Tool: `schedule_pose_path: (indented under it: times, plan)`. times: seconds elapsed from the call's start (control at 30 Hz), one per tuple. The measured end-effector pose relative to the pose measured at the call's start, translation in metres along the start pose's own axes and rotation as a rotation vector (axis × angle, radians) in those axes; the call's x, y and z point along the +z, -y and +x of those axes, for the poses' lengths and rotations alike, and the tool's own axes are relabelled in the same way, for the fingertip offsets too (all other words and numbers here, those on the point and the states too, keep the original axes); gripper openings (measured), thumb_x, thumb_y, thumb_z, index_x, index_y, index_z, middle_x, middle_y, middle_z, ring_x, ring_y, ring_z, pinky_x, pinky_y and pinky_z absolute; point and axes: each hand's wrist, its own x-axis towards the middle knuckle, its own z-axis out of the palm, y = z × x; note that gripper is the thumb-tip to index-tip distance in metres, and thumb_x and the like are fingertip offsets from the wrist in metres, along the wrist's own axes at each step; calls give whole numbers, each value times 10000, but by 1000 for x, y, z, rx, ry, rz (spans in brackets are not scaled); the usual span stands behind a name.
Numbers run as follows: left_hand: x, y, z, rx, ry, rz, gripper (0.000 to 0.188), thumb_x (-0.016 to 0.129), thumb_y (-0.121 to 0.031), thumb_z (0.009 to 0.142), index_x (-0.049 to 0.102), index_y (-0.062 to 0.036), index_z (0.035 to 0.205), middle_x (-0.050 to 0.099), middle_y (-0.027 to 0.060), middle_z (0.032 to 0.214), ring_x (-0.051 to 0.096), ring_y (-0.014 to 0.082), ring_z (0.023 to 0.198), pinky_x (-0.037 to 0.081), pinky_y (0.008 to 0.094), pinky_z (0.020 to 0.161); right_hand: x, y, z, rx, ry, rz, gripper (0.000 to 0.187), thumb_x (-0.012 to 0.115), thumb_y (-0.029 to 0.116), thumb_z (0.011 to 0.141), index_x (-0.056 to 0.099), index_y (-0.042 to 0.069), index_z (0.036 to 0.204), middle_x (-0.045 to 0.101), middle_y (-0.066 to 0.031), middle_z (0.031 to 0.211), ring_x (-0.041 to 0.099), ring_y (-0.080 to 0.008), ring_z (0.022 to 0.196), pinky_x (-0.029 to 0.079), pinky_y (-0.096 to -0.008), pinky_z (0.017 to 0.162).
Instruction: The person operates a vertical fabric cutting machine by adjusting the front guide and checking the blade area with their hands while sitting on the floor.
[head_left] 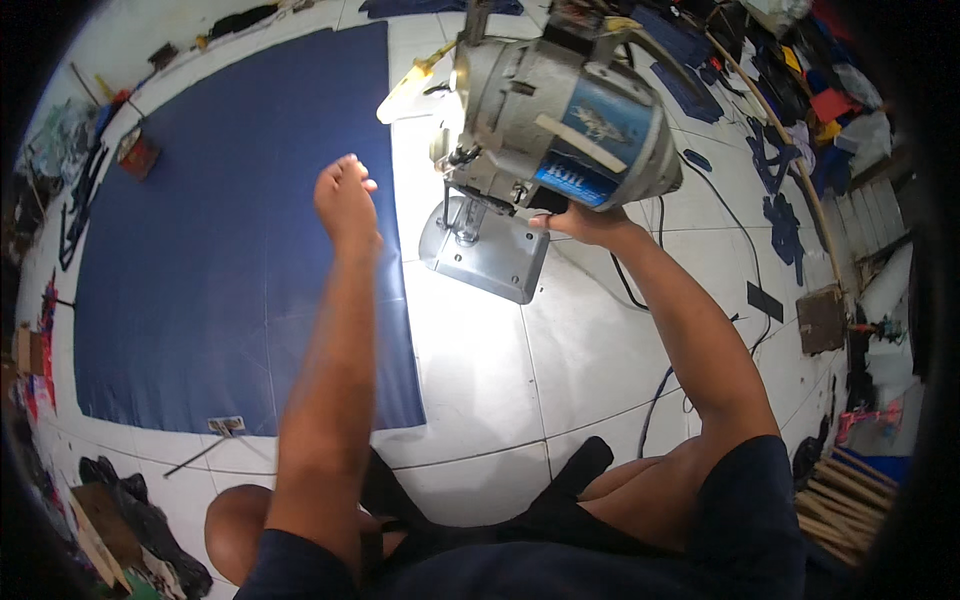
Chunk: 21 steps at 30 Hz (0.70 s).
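Observation:
A grey electric fabric cutting machine stands on its flat metal base plate on the tiled floor, just right of a wide blue fabric lay. My right hand grips it low on the right, under the motor housing; most of the fingers are hidden behind the housing. Its lamp throws bright light on the tiles. My left hand hangs over the right part of the fabric, apart from the machine, its fingers curled in with nothing visible in them.
A reddish-brown block rests on the fabric's far left corner, and a small metal piece lies at its near edge. A black cable trails right of the machine. Wooden sticks and a brown block lie at the right.

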Motion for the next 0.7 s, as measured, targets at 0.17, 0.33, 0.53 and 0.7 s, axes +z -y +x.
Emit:
schedule_pose_path:
  times: [0.17, 0.33, 0.53, 0.7]
  plan:
    - [-18, -90, 66, 99, 419, 826, 240, 611, -233, 855, 625, -22, 968, 572, 7, 776, 521, 89, 693, 420, 243, 615, -25, 56, 8, 203, 89, 51, 720, 657, 667, 697, 577, 168, 1210, 568, -80, 1239, 526, -278, 1154, 428, -385, 984]
    - [-35, -102, 79, 168, 566, 1107, 269, 620, -261, 858, 639, -22, 980, 605, 36, 822, 554, 127, 751, 448, 278, 682, -18, 29, 14, 81, 64, 157, 784, 610, 715, 709, 528, 175, 1272, 539, -92, 1276, 494, -277, 1201, 416, -411, 1005]
    - [-43, -77, 67, 7, 647, 1077, 315, 633, -270, 841, 649, -7, 1015, 650, 88, 894, 603, 172, 815, 468, 301, 750, -1, -3, -2, -212, -212, -330, 695, 664, 524, 755, 487, 104, 1279, 504, -171, 1296, 478, -333, 1212, 387, -424, 1028]
    - [-37, -63, 72, 51, 702, 1053, 371, 612, -317, 853, 648, 1, 1041, 646, 95, 894, 593, 172, 813, 459, 301, 746, 3, -4, 6, -41, 116, -259, 599, 640, 400, 778, 496, 42, 1236, 501, -215, 1277, 469, -371, 1208, 378, -439, 1028]
